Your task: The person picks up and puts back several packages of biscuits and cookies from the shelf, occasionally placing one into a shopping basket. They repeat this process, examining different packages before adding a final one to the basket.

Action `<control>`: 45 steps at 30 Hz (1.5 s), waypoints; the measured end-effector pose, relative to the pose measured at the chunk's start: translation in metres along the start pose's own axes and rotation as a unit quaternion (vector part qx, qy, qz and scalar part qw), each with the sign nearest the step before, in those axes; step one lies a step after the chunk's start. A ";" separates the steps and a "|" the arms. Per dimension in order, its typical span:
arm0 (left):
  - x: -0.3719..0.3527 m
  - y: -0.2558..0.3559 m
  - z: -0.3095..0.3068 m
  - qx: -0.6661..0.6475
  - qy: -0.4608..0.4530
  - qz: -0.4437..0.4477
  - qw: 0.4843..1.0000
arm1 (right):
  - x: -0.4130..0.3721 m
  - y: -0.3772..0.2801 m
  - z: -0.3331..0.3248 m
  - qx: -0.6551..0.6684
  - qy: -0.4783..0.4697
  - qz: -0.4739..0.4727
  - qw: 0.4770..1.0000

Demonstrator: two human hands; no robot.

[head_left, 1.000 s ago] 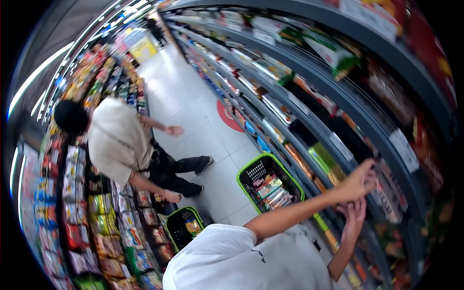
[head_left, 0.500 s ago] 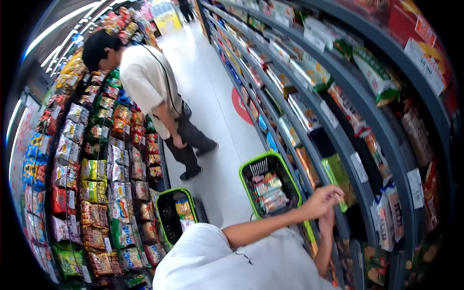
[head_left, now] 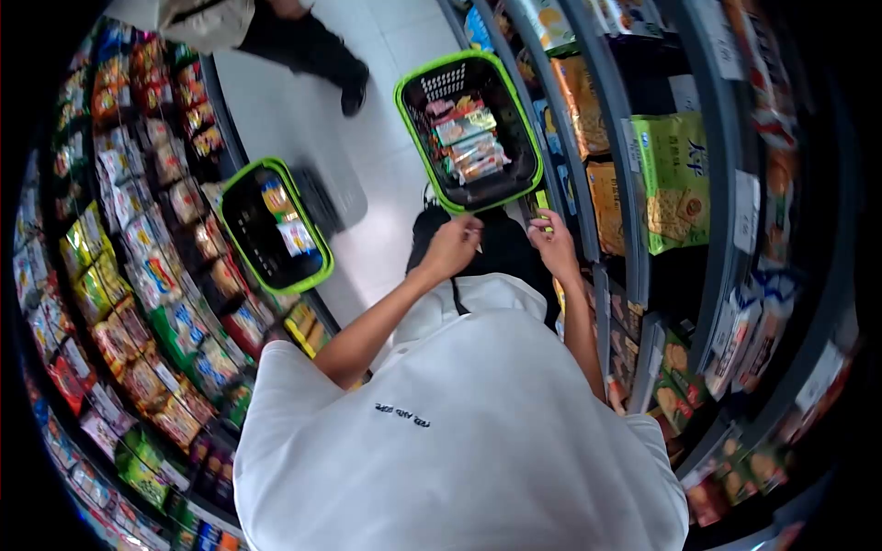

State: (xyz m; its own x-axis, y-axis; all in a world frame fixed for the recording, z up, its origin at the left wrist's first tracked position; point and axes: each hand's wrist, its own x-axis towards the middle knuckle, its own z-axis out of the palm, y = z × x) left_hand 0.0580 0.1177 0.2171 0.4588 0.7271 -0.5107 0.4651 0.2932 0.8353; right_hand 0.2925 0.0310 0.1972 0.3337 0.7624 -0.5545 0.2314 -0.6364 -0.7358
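Note:
My left hand (head_left: 452, 246) is in front of my dark trousers, its fingers loosely curled and slightly apart, with nothing visible in them. To its right, my right hand (head_left: 555, 244) is raised close to the shelf edge, fingers bent and apart, also with nothing to be seen in it. Just beyond both hands is a black basket with a green rim (head_left: 401, 110). Several snack packets (head_left: 473, 138) lie inside it. Neither hand touches the basket. A large green cracker packet (head_left: 675, 184) stands on the shelf to the right of my right hand.
A second green-rimmed basket (head_left: 317, 228) with a few packets (head_left: 294, 236) sits by the left rack of bagged snacks (head_left: 175, 331). Another person's dark trouser leg (head_left: 303, 48) is in the aisle ahead. Grey shelves (head_left: 726, 248) of packaged biscuits line the right side.
My hands were together beside the right shelf; now they are apart in front of my body. The view has tipped downward, so the baskets and the other person appear higher in it.

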 end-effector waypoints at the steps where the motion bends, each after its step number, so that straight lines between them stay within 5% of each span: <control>1: -0.004 -0.017 0.000 0.045 0.005 -0.033 0.998 | 0.009 0.003 0.007 0.021 -0.020 0.006 1.000; 7: -0.026 -0.113 0.059 0.199 0.004 -0.170 0.965 | 0.119 0.067 0.060 0.064 -0.138 0.100 0.983; 11: -0.038 -0.161 0.125 0.182 0.004 -0.139 0.973 | 0.207 0.112 0.090 0.160 -0.125 0.211 0.956; 15: -0.011 -0.169 0.165 0.114 0.033 -0.143 0.983 | 0.295 0.207 0.122 -0.002 -0.099 0.226 0.969; 17: 0.001 -0.174 0.187 0.086 0.055 -0.143 0.984 | 0.325 0.225 0.131 -0.269 -0.104 0.128 0.949; 19: 0.021 -0.176 0.199 0.068 0.082 -0.154 0.982 | 0.351 0.247 0.145 -0.301 -0.121 0.126 0.937; 21: 0.034 -0.180 0.208 0.079 0.048 -0.255 0.963 | 0.373 0.266 0.158 -0.423 -0.126 0.023 0.897; 26: 0.043 -0.193 0.213 0.045 0.069 -0.312 0.947 | 0.423 0.294 0.189 -0.507 -0.131 -0.179 0.833; 34: 0.050 -0.200 0.220 0.036 0.066 -0.349 0.934 | 0.475 0.333 0.226 -0.598 -0.111 -0.328 0.723; 38: 0.051 -0.200 0.223 0.036 0.086 -0.334 0.938 | 0.496 0.353 0.245 -0.670 -0.129 -0.242 0.689; 41: 0.054 -0.196 0.223 0.037 0.092 -0.354 0.930 | 0.483 0.344 0.249 -0.680 -0.128 -0.129 0.711; 42: 0.056 -0.191 0.221 0.019 0.096 -0.365 0.926 | 0.464 0.349 0.244 -0.661 -0.056 -0.168 0.729; 43: 0.052 -0.191 0.225 0.027 0.109 -0.355 0.928 | 0.460 0.335 0.240 -0.630 -0.235 -0.019 0.740; 44: 0.049 -0.191 0.226 0.023 0.108 -0.358 0.927 | 0.435 0.298 0.225 -0.563 -0.251 0.061 0.785; 45: 0.047 -0.189 0.224 0.028 0.104 -0.360 0.927 | 0.411 0.269 0.214 -0.576 -0.288 0.044 0.764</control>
State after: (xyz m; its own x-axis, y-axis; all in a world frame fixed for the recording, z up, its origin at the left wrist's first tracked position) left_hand 0.1613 -0.0424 -0.0109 -0.1385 0.4614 -0.8763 0.6347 0.7206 0.2791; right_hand 0.2965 0.1984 -0.3122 0.0136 0.4249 -0.9052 0.9924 -0.1163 -0.0397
